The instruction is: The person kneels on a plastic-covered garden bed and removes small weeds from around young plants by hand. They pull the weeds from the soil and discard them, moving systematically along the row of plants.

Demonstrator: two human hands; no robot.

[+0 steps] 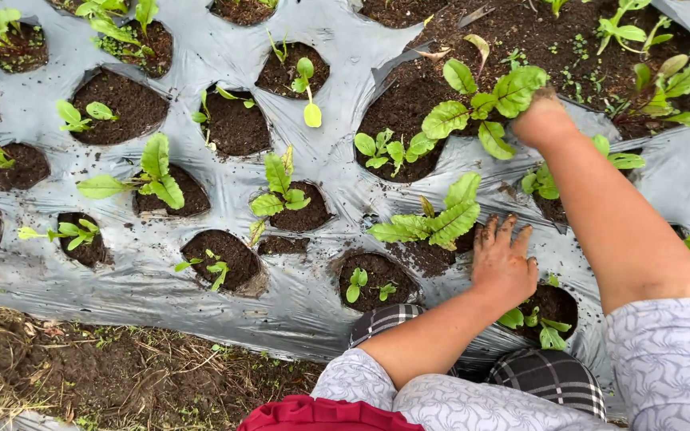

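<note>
Nearest the camera, pale patterned sleeves (pixel 672 359) and a red cloth (pixel 321 415) frame both arms over the wide grey plastic mulch sheet (pixel 313 295), cut with soil-filled holes. Most holes already hold green seedlings; weeding appears partly done, since the large torn soil patch (pixel 537 40) at upper right is still dotted with tiny sprouts. Her left hand (pixel 505 259), soil-caked, lies flat and open on the sheet beside a broad-leaved seedling (pixel 441 219), gripping nothing. Her right hand (pixel 541 116) reaches into the leafy beet-like plant (pixel 485 100); its fingers are hidden, so its grip cannot be told.
</note>
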